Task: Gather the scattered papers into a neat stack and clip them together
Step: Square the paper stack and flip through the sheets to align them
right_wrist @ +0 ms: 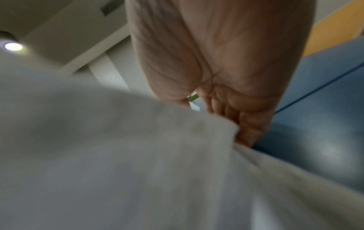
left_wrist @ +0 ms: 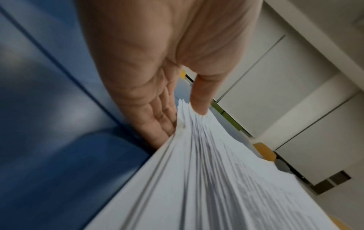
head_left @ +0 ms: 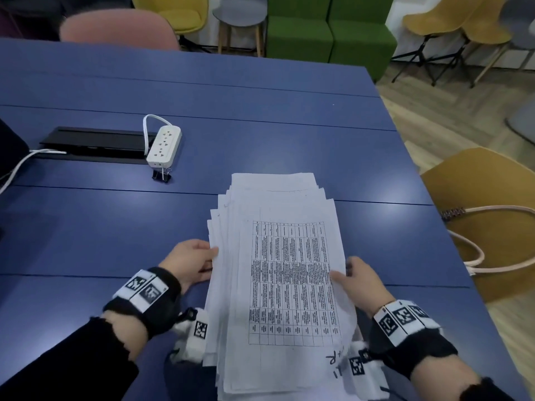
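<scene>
A loose stack of white papers (head_left: 278, 273), its top sheet printed with a table, lies fanned on the blue table (head_left: 115, 227). My left hand (head_left: 194, 261) holds the stack's left edge, thumb on top and fingers underneath; the left wrist view shows the sheet edges (left_wrist: 197, 171) splayed under the thumb (left_wrist: 199, 99). My right hand (head_left: 356, 277) holds the right edge the same way, with the paper (right_wrist: 118, 155) filling the right wrist view. A black binder clip (head_left: 162, 175) lies on the table by the power strip, apart from both hands.
A white power strip (head_left: 164, 144) and a black cable slot (head_left: 92, 144) sit at the back left. A yellow chair (head_left: 486, 215) with a rope-handled bag stands off the table's right edge. More chairs and green blocks line the far side.
</scene>
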Motion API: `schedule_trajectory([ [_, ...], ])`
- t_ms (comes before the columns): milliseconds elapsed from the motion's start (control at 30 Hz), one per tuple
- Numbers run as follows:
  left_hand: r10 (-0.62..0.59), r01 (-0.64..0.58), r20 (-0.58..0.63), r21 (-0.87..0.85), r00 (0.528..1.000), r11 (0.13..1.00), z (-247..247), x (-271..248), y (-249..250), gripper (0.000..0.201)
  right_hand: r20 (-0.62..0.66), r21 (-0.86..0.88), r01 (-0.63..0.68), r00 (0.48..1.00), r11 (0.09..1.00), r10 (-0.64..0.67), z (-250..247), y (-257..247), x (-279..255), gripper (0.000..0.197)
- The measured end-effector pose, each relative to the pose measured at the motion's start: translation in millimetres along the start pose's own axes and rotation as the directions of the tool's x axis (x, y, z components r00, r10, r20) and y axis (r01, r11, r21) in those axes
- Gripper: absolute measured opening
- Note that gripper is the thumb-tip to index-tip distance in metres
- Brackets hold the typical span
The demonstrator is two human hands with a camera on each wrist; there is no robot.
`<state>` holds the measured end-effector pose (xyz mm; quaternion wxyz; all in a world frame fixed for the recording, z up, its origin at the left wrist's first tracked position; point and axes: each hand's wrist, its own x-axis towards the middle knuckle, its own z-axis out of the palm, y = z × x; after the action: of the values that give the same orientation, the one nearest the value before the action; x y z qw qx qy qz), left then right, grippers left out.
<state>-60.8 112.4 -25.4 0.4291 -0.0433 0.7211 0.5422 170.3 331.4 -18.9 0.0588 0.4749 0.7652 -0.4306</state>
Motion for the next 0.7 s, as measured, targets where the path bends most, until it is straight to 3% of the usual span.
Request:
schedule_trajectory([
  [100,0.12,-0.118,-0.081,0.023,0.99,0.993,10,28,12,0.027,-0.093,-0.043,0.072,0.993,0.996,-0.076,2,-16,22,0.012],
  [233,0.236,-0.234,0.034,0.317,0.971,0.919,26,46,21,0.05,-0.073,-0.066,0.081,0.994,0.995,-0.085,13,-38,39,0.027],
  [333,0.27,-0.237,-0.024,0.409,0.962,0.881,36,51,20,0.058,-0.06,-0.055,0.07,0.996,0.996,-0.073,20,-45,47,0.029],
  [500,0.324,-0.289,-0.073,0.298,0.943,0.91,33,50,19,0.045,-0.135,0.101,-0.021,0.99,0.995,0.034,7,-37,70,0.019],
  [600,0.369,-0.321,-0.169,0.254,0.914,0.912,32,53,22,0.014,-0.194,0.256,-0.076,0.973,0.964,0.128,-4,-33,87,0.016],
  [700,0.267,-0.247,-0.214,0.118,0.94,0.962,25,65,20,0.017,-0.193,0.339,-0.124,0.961,0.933,0.198,-13,-37,94,0.028],
])
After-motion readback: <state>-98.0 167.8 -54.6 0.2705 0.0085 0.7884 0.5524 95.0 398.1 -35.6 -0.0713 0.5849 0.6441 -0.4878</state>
